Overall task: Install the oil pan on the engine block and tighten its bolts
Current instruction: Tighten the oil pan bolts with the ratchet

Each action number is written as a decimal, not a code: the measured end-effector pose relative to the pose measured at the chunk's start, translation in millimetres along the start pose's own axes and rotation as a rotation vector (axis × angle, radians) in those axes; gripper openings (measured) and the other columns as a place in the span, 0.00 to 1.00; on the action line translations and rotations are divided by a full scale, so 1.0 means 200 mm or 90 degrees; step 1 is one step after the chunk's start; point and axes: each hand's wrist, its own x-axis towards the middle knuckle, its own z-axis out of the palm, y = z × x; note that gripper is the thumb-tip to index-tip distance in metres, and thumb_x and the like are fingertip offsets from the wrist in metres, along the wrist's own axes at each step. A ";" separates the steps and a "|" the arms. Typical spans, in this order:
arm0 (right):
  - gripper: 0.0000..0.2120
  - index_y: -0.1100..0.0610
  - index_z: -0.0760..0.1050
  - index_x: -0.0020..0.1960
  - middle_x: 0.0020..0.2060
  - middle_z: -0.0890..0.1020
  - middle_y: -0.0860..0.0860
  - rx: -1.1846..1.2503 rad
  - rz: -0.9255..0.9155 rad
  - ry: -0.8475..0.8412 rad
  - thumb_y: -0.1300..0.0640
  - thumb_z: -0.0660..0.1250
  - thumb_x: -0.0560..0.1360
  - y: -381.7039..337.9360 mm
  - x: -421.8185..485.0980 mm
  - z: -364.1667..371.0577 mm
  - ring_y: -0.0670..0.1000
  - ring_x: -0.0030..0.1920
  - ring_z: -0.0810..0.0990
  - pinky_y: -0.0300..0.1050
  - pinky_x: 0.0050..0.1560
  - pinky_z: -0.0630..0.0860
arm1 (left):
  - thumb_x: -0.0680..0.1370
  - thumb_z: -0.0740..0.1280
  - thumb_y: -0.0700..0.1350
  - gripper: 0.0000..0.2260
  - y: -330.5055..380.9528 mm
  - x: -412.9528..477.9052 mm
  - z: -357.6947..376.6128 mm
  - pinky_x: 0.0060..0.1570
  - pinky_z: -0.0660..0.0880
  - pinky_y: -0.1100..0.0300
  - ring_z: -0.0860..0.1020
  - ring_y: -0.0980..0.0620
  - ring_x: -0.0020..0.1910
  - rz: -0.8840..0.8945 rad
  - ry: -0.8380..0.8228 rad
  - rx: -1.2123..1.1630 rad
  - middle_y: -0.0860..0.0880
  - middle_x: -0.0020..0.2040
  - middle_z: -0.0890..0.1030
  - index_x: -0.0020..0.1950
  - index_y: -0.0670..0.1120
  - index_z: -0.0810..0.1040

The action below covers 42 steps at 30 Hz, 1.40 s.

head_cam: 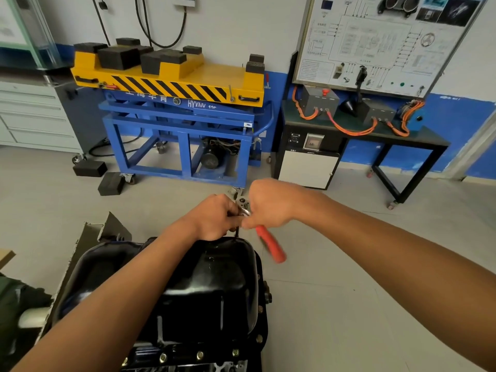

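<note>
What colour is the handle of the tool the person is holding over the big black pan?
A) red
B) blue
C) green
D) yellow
A: the ratchet has a red handle that sticks out below the right hand gripping it, while the left hand holds its head end over the far edge of the black oil pan.

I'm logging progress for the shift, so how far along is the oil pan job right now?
Done: the oil pan sits on the engine block, with bolts in its near and right flange. In hand: the right hand grips the red-handled ratchet at the pan's far edge, and the left hand holds its socket end. Left: that far bolt. Whether the others are tight cannot be told.
</note>
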 end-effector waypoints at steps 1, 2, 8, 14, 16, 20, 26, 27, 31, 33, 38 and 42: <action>0.20 0.56 0.68 0.30 0.25 0.71 0.49 -0.058 0.011 0.011 0.49 0.72 0.74 0.01 0.00 -0.01 0.49 0.27 0.69 0.43 0.28 0.65 | 0.78 0.72 0.45 0.10 0.00 0.00 0.00 0.38 0.78 0.63 0.80 0.57 0.33 0.007 -0.011 -0.002 0.51 0.33 0.83 0.39 0.42 0.85; 0.19 0.55 0.66 0.32 0.28 0.71 0.50 -0.115 0.027 0.030 0.53 0.71 0.75 0.02 0.00 -0.02 0.49 0.28 0.69 0.44 0.28 0.64 | 0.79 0.72 0.46 0.10 0.00 0.01 0.00 0.42 0.80 0.59 0.82 0.53 0.37 0.014 -0.022 0.001 0.48 0.37 0.84 0.41 0.42 0.85; 0.09 0.56 0.73 0.49 0.37 0.67 0.51 -0.241 -0.014 0.122 0.68 0.63 0.75 0.04 0.06 -0.01 0.54 0.37 0.73 0.47 0.34 0.65 | 0.80 0.71 0.46 0.09 0.00 0.03 -0.01 0.49 0.82 0.52 0.84 0.52 0.43 0.026 -0.052 0.015 0.48 0.42 0.86 0.46 0.41 0.86; 0.26 0.49 0.67 0.66 0.54 0.75 0.47 -0.214 -0.200 0.120 0.68 0.66 0.73 0.06 0.11 0.09 0.52 0.49 0.75 0.45 0.31 0.65 | 0.80 0.70 0.46 0.09 -0.02 0.02 -0.01 0.44 0.78 0.60 0.82 0.56 0.39 0.026 -0.051 0.014 0.50 0.40 0.85 0.43 0.42 0.85; 0.23 0.49 0.67 0.66 0.52 0.75 0.46 -0.198 -0.204 0.117 0.66 0.65 0.74 0.07 0.12 0.08 0.52 0.48 0.74 0.46 0.33 0.68 | 0.79 0.70 0.46 0.10 -0.02 0.02 0.00 0.42 0.75 0.62 0.79 0.60 0.35 0.023 -0.042 0.013 0.50 0.38 0.84 0.40 0.43 0.85; 0.11 0.54 0.70 0.59 0.41 0.74 0.51 -0.201 -0.152 0.072 0.62 0.62 0.77 0.07 0.09 0.05 0.52 0.40 0.75 0.47 0.32 0.68 | 0.78 0.72 0.46 0.12 -0.01 0.01 0.01 0.38 0.72 0.62 0.75 0.61 0.30 0.016 -0.031 0.000 0.49 0.33 0.82 0.37 0.43 0.83; 0.17 0.55 0.71 0.33 0.27 0.75 0.50 -0.242 -0.042 -0.027 0.50 0.65 0.79 0.05 0.07 -0.01 0.49 0.28 0.72 0.44 0.27 0.65 | 0.78 0.72 0.47 0.10 0.01 0.01 0.02 0.40 0.74 0.59 0.77 0.57 0.31 0.009 -0.033 0.003 0.47 0.35 0.83 0.39 0.42 0.85; 0.20 0.57 0.73 0.33 0.25 0.76 0.49 -0.202 -0.034 -0.058 0.46 0.64 0.79 0.05 0.08 -0.01 0.49 0.27 0.73 0.43 0.28 0.66 | 0.78 0.72 0.47 0.11 0.00 0.01 0.02 0.38 0.74 0.58 0.75 0.57 0.31 0.007 -0.029 0.006 0.46 0.34 0.83 0.38 0.42 0.84; 0.23 0.57 0.74 0.36 0.24 0.72 0.49 0.158 0.077 -0.149 0.42 0.59 0.81 0.01 0.10 0.05 0.48 0.24 0.67 0.40 0.26 0.64 | 0.75 0.73 0.44 0.19 0.00 0.01 0.01 0.27 0.65 0.68 0.71 0.60 0.23 -0.017 0.004 0.033 0.55 0.21 0.74 0.26 0.48 0.73; 0.19 0.57 0.73 0.38 0.21 0.70 0.47 0.410 0.175 -0.207 0.45 0.60 0.81 -0.03 0.10 0.09 0.45 0.19 0.64 0.35 0.21 0.59 | 0.73 0.71 0.40 0.19 0.00 0.00 0.00 0.28 0.66 0.64 0.69 0.58 0.22 -0.022 0.013 0.045 0.54 0.20 0.71 0.25 0.48 0.69; 0.17 0.57 0.75 0.39 0.21 0.75 0.47 0.538 0.200 -0.215 0.47 0.63 0.81 -0.05 0.06 0.11 0.43 0.19 0.68 0.34 0.20 0.58 | 0.73 0.68 0.35 0.18 0.00 0.00 -0.01 0.27 0.66 0.67 0.69 0.57 0.25 -0.018 0.028 0.053 0.53 0.24 0.72 0.25 0.48 0.70; 0.16 0.57 0.75 0.35 0.23 0.72 0.48 0.302 0.112 -0.113 0.49 0.70 0.76 -0.02 0.03 0.05 0.45 0.21 0.67 0.37 0.22 0.61 | 0.75 0.70 0.36 0.14 -0.01 0.01 0.00 0.33 0.69 0.61 0.71 0.56 0.29 -0.017 -0.004 0.031 0.52 0.27 0.75 0.29 0.45 0.75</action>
